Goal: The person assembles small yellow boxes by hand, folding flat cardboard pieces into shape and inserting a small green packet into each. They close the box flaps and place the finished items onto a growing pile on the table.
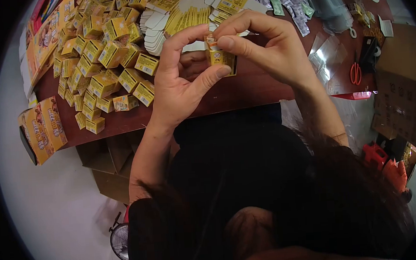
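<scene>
My left hand [179, 81] holds a small yellow carton [220, 57] upright above the table's front edge, thumb on the near side and the other fingers curled around its left and far sides. At the carton's top, the bent thumb and fingers of my right hand [271, 42] pinch a small orange-and-white item [210, 40]. Its kind is too small and covered to make out. Behind my hands lie flat, unfolded yellow-and-white cartons [187, 17] in fanned stacks. A large heap of folded yellow cartons [105, 84] lies left of my left hand.
The dark red table [257, 86] also bears green and purple sachets [295, 5], clear plastic sheets [325, 58] and orange-handled scissors [355, 73]. Orange printed display cartons [46, 125] are at the left edge. A cardboard box [401, 94] stands at right, a fan [120, 240] on the floor.
</scene>
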A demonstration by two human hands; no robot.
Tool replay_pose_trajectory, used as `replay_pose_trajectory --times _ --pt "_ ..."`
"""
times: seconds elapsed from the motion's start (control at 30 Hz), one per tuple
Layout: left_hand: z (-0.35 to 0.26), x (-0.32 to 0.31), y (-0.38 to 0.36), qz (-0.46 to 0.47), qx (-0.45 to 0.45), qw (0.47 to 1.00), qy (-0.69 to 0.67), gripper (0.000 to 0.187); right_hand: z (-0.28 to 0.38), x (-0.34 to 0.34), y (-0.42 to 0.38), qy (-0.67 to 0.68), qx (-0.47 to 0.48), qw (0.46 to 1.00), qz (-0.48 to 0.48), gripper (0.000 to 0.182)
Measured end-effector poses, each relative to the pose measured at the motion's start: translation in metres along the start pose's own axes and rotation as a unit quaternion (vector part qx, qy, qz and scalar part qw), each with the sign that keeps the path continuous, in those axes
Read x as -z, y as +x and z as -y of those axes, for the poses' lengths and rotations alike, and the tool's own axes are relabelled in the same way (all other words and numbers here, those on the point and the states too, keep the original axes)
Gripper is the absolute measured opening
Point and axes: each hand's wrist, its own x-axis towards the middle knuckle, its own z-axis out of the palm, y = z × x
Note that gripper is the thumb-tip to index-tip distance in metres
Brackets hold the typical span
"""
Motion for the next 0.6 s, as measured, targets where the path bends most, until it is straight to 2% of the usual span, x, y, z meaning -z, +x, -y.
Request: replay_pose_trajectory --times 0.07,0.1,0.17,0.2,0.27,0.33,0.4,0.47,0.5,0.53,0.57,0.6 --pt "0.0 0.0 0.0 0.005 -0.015 1.0 -0.008 0.056 -0.003 0.007 0.001 -0.071 0.075 0.993 0.048 0.019" --pt "-0.001 0.002 0.0 0.003 -0.016 1.0 -0.008 0.056 -0.003 0.009 -0.001 -0.071 0.076 0.993 0.05 0.019" --pt "-0.004 0.005 0.0 0.018 0.007 0.999 -0.04 0.049 -0.003 0.011 -0.004 -0.085 0.11 0.987 0.075 0.036" --pt "-0.004 0.007 -0.001 0.014 0.006 0.999 -0.038 0.049 -0.002 0.009 -0.005 -0.085 0.111 0.987 0.08 0.036" --pt "-0.003 0.013 -0.003 0.022 -0.004 1.0 -0.011 0.042 0.001 0.004 -0.008 -0.096 0.128 0.982 0.097 0.055" --pt "-0.004 0.015 -0.006 0.009 0.003 0.999 -0.031 0.04 -0.004 -0.004 -0.006 -0.112 0.153 0.979 0.08 0.057" --pt "-0.004 0.018 -0.012 -0.004 0.011 0.999 -0.051 0.037 -0.005 -0.006 -0.002 -0.233 0.207 0.945 0.099 0.065" --pt "-0.004 0.023 -0.021 -0.015 0.069 0.995 -0.074 0.044 -0.008 -0.007 0.001 -0.235 0.212 0.941 0.119 0.064" --pt "-0.01 0.027 -0.023 -0.021 0.068 0.995 -0.071 0.044 -0.01 -0.009 0.003 -0.24 0.216 0.937 0.133 0.063" --pt "-0.021 0.032 -0.025 -0.001 0.032 0.995 0.097 0.049 -0.013 -0.011 0.004 -0.237 0.218 0.937 0.137 0.063" --pt "-0.028 0.037 -0.027 0.02 -0.004 0.965 0.263 0.054 -0.015 -0.014 0.005 -0.225 0.2 0.942 0.148 0.062" --pt "-0.03 0.041 -0.029 0.018 -0.033 0.954 0.299 0.059 -0.017 -0.017 0.005 -0.215 0.182 0.946 0.158 0.061"
